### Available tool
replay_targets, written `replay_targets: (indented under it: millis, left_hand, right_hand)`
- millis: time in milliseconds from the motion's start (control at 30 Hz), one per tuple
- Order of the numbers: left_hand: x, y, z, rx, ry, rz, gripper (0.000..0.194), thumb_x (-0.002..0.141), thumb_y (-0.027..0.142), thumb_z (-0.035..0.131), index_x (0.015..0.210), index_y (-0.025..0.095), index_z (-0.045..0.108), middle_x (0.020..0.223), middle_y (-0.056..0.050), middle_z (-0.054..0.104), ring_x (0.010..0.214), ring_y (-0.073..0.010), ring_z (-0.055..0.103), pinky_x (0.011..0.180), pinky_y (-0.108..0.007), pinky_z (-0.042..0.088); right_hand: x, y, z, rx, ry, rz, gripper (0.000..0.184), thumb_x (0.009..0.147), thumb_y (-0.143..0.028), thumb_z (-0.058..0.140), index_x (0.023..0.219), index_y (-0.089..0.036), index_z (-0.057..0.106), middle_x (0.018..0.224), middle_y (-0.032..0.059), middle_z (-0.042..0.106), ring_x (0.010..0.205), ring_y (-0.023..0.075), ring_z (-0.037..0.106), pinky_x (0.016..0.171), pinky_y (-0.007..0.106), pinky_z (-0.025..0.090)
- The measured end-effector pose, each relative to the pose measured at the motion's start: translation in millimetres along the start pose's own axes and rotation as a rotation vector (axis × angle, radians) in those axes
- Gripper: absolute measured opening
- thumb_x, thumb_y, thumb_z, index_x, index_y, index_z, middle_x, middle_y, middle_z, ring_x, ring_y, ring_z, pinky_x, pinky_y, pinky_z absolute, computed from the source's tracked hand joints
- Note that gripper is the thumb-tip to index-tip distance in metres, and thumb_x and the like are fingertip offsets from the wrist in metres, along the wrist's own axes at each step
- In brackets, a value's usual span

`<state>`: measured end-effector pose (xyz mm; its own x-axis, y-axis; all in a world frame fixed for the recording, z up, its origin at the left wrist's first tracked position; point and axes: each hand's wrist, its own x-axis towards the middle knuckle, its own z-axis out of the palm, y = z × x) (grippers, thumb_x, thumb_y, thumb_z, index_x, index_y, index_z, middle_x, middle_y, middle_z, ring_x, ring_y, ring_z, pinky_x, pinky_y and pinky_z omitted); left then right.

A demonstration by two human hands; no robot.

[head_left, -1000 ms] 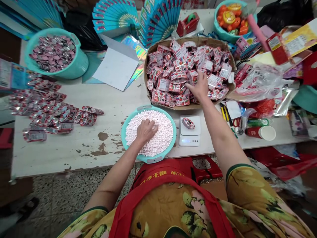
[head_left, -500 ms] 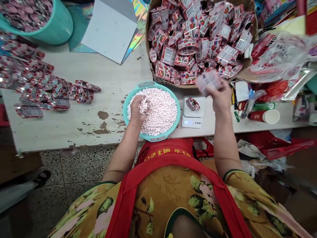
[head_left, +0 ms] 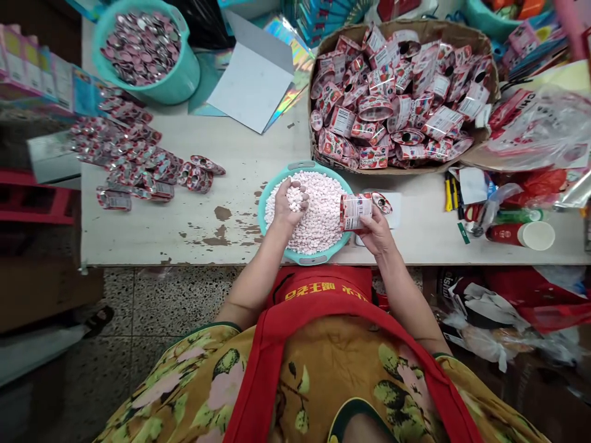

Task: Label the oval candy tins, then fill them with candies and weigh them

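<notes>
A teal basin full of small pale pink tablets sits at the table's near edge. My left hand is cupped over it, palm up, closed round a handful of tablets. My right hand grips a small red-and-white strawberry-print tin, held on its side with its mouth facing the left hand, over the basin's right rim. A small white scale lies mostly hidden behind the right hand, with a tin lid on it.
A cardboard box heaped with the same tins stands behind the basin. A teal bucket of metal lids sits at the far left, with filled tins spread on the table. Bags, pens and a red cup crowd the right.
My right hand has brought a tin from in front of the box down beside the basin. My left hand has turned palm up with tablets in it. The camera has shifted.
</notes>
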<state>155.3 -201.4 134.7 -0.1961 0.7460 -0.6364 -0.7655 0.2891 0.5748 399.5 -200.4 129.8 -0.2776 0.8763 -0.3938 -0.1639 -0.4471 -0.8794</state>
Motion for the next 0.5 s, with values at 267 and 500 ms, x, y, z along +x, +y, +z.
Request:
replay_targets:
  millis: [267,500]
  left_hand:
    - [-15.9,7.9,9.1,-0.09,-0.022,-0.065,0.038,0.084,0.047,0.073,0.074,0.02,0.047,0.062,0.005,0.051,0.043,-0.0036,0.046,0.035,-0.015,0.028]
    - [-20.5,-1.1,9.2,-0.096,-0.012,-0.141,0.023,0.085,0.031,0.065,0.076,0.02,0.048,0.063,0.005,0.052,0.043,-0.0048,0.047,0.035,-0.014,0.026]
  right_hand:
    - [10.4,0.0,30.0,-0.258,0.088,-0.253,0.059,0.059,-0.04,0.086,0.111,-0.024,0.063,0.115,0.0063,0.072,0.11,0.0265,0.067,0.106,0.05,0.051]
    - [15.8,6.7,36.7,0.017,0.074,-0.195,0.061,0.061,-0.044,0.083,0.109,-0.03,0.049,0.112,0.0009,0.07,0.103,0.0222,0.067,0.094,0.041,0.056]
